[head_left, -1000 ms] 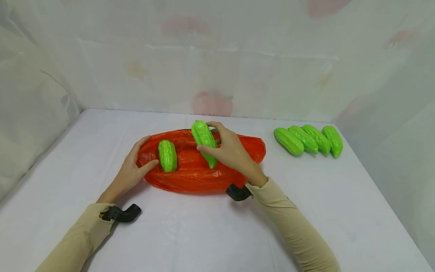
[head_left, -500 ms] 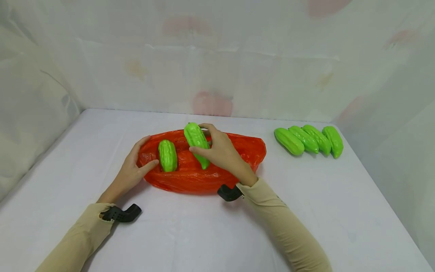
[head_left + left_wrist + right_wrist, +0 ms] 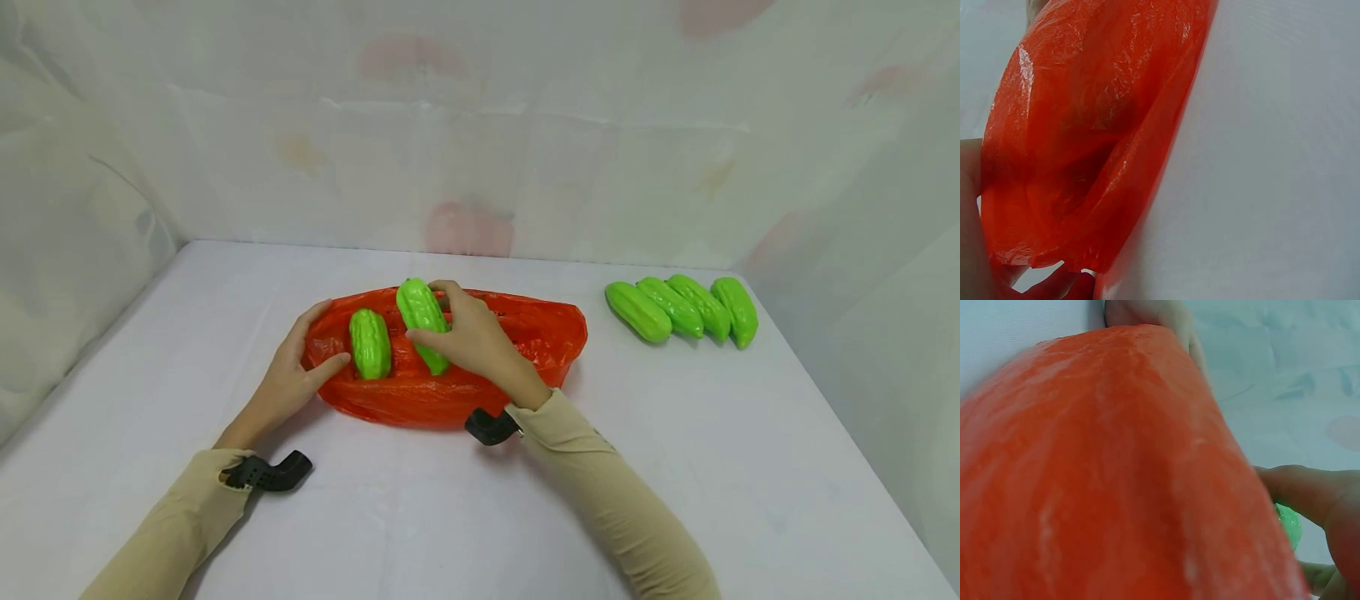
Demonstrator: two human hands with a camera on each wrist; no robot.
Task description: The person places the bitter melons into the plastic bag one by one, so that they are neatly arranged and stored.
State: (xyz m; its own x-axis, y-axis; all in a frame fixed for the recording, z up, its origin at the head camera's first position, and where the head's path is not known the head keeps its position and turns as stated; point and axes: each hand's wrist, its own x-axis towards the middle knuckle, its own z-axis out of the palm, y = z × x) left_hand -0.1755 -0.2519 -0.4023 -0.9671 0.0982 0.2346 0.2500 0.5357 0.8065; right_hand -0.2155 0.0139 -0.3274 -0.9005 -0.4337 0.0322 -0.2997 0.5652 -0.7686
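Note:
A red plastic bag (image 3: 465, 396) lies with its mouth spread open in the head view. My left hand (image 3: 296, 367) holds the bag's left end, thumb over the rim; in the left wrist view its fingers (image 3: 1054, 284) curl at the bag's edge. A bright green, ridged bitter melon (image 3: 370, 343) rests inside the bag beside that hand. My right hand (image 3: 472, 333) grips a second bitter melon (image 3: 420, 310) by its side, tilted over the bag's opening, its lower end overlapping the near rim. In the right wrist view the bag hides most of this melon (image 3: 1289, 525).
Several more green bitter melons (image 3: 678, 308) lie in a row at the back right of the white table (image 3: 420, 517). A pale curtain (image 3: 337, 142) with pink patches stands behind the table. Both wrists wear black camera mounts (image 3: 270, 472).
My right hand has moved left and slightly down with the bitter melon, bringing it closer to the one in the bag. The left hand and the row of melons have not moved.

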